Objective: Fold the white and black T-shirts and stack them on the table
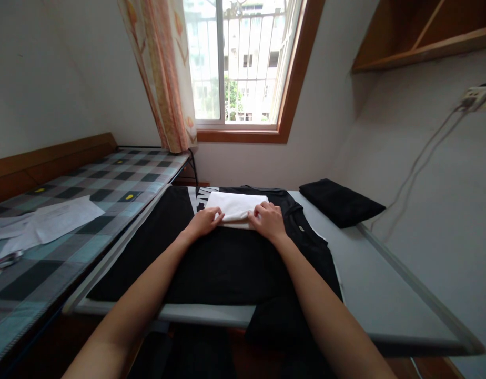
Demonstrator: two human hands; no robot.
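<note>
A black T-shirt [227,268] with white lettering lies spread on the table, its collar to the right and one sleeve hanging over the near edge. On top of it rests a folded white sheet [237,204]; whether it is paper or cloth I cannot tell. My left hand [205,221] has its fingers closed on the sheet's near left corner. At the near right corner, my right hand [267,220] grips the same sheet between thumb and fingers. A slightly raised near edge runs between the two hands.
A folded black cloth [340,202] sits at the back right of the pale table [401,295]. To the left is a bed [124,173] with a checked cover and loose white papers [57,221]. Cables [416,163] hang on the right wall; a curtain [164,79] hangs beside the window.
</note>
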